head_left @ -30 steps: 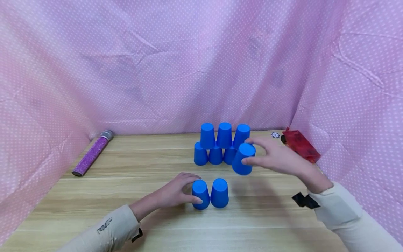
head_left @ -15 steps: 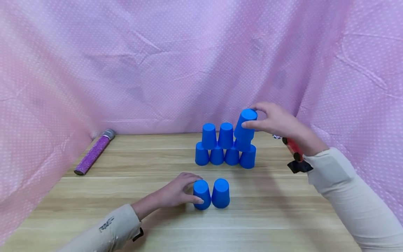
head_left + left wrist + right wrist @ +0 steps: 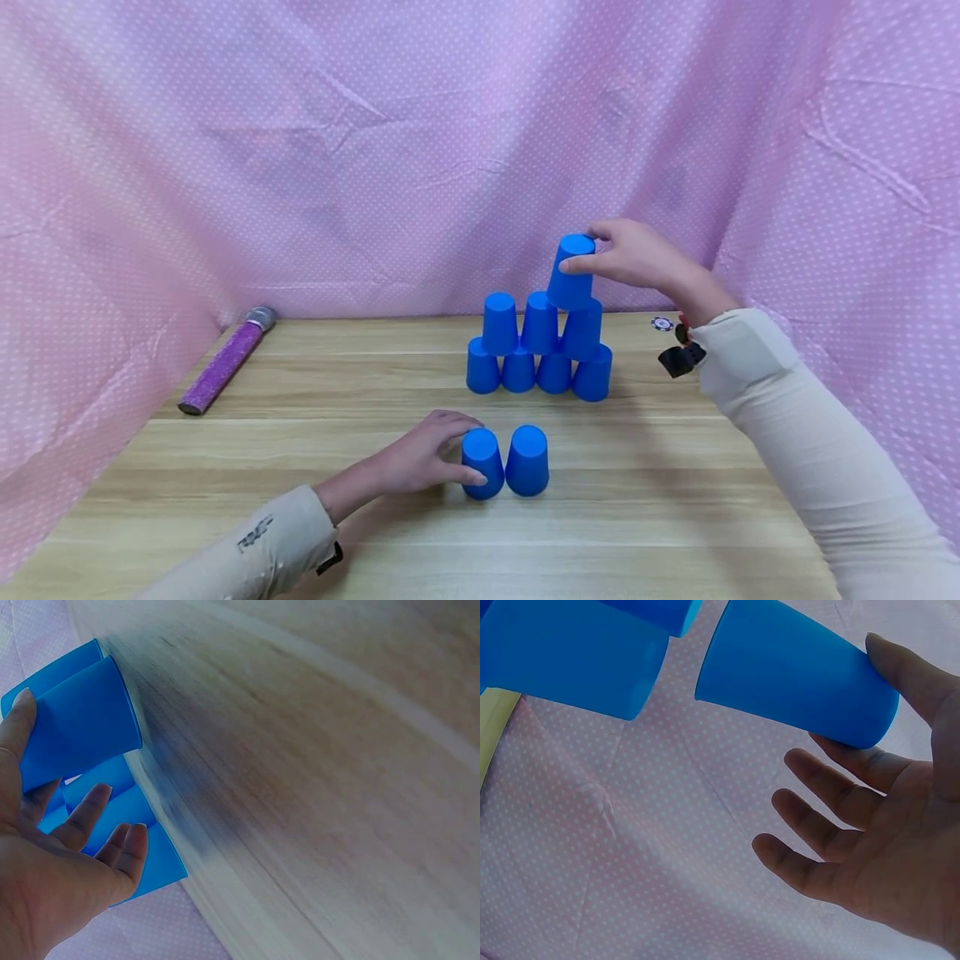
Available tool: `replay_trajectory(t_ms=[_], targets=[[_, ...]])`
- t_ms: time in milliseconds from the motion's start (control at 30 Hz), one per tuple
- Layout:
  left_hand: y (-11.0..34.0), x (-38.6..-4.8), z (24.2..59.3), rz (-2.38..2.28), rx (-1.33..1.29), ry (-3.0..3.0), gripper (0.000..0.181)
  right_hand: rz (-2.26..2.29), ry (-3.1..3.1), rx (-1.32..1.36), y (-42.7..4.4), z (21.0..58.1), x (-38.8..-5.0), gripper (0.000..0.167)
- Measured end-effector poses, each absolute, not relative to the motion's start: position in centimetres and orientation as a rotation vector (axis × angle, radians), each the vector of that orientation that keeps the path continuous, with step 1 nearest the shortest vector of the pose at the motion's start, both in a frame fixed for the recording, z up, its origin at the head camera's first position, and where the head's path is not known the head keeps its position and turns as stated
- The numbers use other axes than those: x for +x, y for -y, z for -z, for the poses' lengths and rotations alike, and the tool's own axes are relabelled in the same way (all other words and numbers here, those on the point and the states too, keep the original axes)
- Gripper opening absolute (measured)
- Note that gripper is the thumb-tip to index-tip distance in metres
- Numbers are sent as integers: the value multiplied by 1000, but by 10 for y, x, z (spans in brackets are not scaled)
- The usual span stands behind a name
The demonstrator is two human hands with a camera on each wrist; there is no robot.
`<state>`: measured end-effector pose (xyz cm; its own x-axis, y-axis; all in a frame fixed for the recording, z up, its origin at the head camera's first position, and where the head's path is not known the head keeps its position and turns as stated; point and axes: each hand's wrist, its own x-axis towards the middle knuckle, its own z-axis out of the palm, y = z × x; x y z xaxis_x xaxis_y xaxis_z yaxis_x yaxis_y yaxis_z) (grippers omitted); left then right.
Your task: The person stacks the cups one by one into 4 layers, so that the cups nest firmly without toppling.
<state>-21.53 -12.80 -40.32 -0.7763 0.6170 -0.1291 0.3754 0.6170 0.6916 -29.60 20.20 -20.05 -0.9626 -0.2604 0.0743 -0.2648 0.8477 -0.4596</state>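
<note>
My right hand pinches an upside-down blue cup between thumb and index finger, above the stack. In the right wrist view, a gap shows between this held cup and the nearest stacked cup. Below it stand two rows of upside-down blue cups: three in the upper row, several in the bottom row. Nearer the front, my left hand holds another upside-down cup on the table with thumb and fingers. Close to its right stands one more cup.
A purple glitter microphone lies at the table's left. At the back right lies a poker chip, and a red object there is mostly hidden behind the right wrist. Pink dotted cloth encloses the wooden table.
My right hand has lifted its cup from in front of the stack's right end, up and then left, to above the upper row. My left hand stays on its cup.
</note>
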Motion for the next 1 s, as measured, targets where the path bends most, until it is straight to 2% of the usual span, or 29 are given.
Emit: replay_trajectory(t_ms=[1000], targets=[[128, -217, 404, -926, 812, -2495, 76, -825, 3045, 396, -198, 212, -321, 56]])
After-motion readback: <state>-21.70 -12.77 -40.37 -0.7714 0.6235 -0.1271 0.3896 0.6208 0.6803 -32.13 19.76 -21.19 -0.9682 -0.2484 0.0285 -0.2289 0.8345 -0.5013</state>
